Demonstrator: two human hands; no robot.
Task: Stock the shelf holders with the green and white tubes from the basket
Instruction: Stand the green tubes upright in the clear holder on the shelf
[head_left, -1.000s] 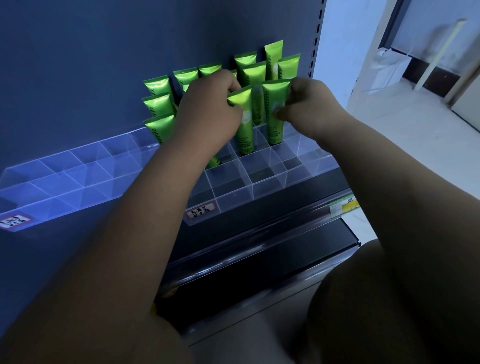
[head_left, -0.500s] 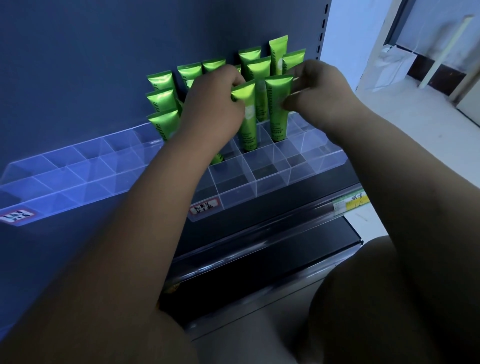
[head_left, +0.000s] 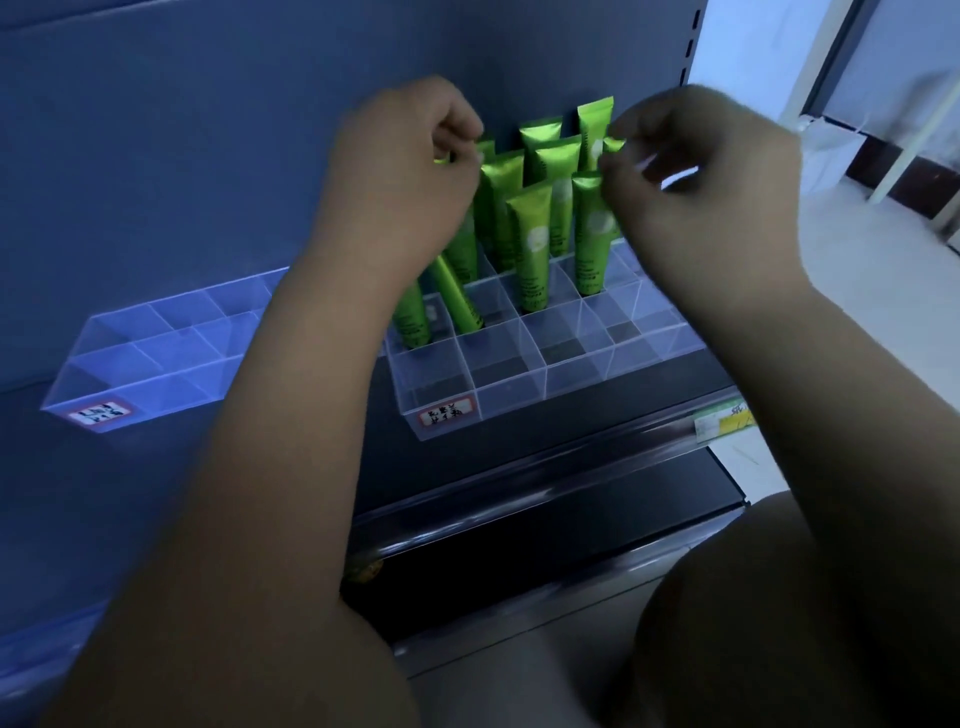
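- The left hand (head_left: 405, 171) is over the left end of the right-hand holder (head_left: 519, 382). Its grip is narrow, with the fingers curled in tight around the crimped top of a gripped tube (head_left: 442, 158). Only a green sliver of that tube shows between the fingertips.
- The right hand (head_left: 696, 176) is over the holder's right end, fingers curled and the grip narrow. The fingertips meet at the top corner of the front-right tube (head_left: 592, 234). Motion blur hides whether they actually pinch it.
- The green tubes (head_left: 556, 156) stand cap-down in the rear compartments of the right-hand holder, several rows deep against the shelf's back panel (head_left: 208, 130).
- The front-middle tube (head_left: 532, 244) stands upright just beside the front-right tube, and a pale round mark shows on each.
- A leaning tube (head_left: 460, 296) tilts to the left below the left wrist. Beside it, another tube (head_left: 410, 317) stands in the compartment nearest the holder's left edge.
- The two front rows of this clear holder have no tubes in them. A red-bordered label (head_left: 448, 415) sits on its front left corner.
- A second clear holder (head_left: 145, 353) lies toward the shelf's left end, partly behind the left forearm, with its own label (head_left: 98, 414) at its front.
- A yellow-green price tag (head_left: 722, 421) sits on the shelf's front rail near the right end.
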